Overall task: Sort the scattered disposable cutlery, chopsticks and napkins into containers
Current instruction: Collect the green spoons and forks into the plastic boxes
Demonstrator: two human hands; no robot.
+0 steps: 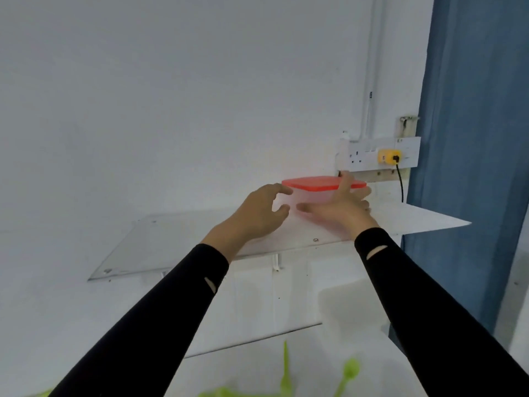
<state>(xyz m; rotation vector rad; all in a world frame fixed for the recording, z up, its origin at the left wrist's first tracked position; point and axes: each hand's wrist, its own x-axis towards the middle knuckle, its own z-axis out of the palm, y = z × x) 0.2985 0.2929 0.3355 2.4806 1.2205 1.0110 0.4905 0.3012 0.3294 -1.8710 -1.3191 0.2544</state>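
Lower centre: green cutlery (347,373), blurred and cut off by the bottom edge, fork or spoon unclear. Middle right: right end of the container (312,197) and part of its red lid (315,183) hidden behind the right hand (340,207); contents unreadable through the cloudy wall. Upper right: lettering (370,95) on the white pipe (369,67) too small to read. Both sleeves (143,325) cut by the bottom edge.

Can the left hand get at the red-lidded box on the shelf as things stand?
Probably yes. The left hand is open right beside the box on the shelf, with nothing between them; the right hand lies on its front, clear of that gap.
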